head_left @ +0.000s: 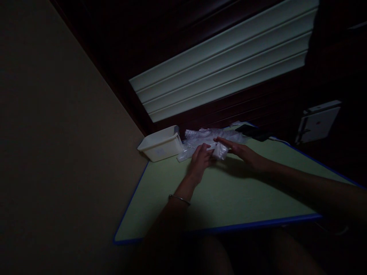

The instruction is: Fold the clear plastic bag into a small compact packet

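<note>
Between my two hands is a small folded clear plastic bag (pixel 220 151), shiny and whitish. My left hand (pixel 200 161), with a thin bracelet at its wrist, grips the bag from the left, its fingers reaching under the near side. My right hand (pixel 243 152) holds it from the right, with the fingers along its top and right edge. Just beyond the hands lies a loose heap of clear plastic bags (pixel 200 134) on the table. The dim light hides the exact finger contact.
The pale green table (pixel 229 194) has a blue edge. A white plastic bin (pixel 162 145) stands at its back left, beside the wall (pixel 71 152). A dark item (pixel 254 133) lies at the back right. Beyond is a dark panel with pale slats (pixel 229 61); a white tablet-like object (pixel 319 124) is farther right.
</note>
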The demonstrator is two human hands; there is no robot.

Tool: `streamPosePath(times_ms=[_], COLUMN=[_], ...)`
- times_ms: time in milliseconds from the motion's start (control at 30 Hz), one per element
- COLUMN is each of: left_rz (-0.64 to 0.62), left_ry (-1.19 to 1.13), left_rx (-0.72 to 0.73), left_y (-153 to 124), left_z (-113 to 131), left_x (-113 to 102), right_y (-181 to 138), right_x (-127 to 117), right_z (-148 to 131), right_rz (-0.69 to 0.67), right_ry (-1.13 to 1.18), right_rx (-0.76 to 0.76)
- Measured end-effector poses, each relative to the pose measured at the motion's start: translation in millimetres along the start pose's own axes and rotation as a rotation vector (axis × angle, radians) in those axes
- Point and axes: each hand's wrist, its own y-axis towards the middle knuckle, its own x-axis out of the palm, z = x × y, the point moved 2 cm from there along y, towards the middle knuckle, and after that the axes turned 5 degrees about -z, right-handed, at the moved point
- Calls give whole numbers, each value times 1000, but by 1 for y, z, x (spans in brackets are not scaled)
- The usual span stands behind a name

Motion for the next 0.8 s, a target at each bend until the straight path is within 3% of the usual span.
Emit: streamPosePath(times_ms=[267, 500, 800], left_rz=[-221, -248, -286], left_ry=[58, 52, 56], left_rx=[-83, -88, -59], left_y=[-3, -1, -4], left_z=[-1, -14, -11], left_x=[11, 10, 16], right_y=[0, -1, 0], right_x=[6, 11, 9], right_z=[-5, -1, 3], right_rz=[-116, -188, -137], right_ry=[153, 293, 316], right_rx=[44, 99, 144])
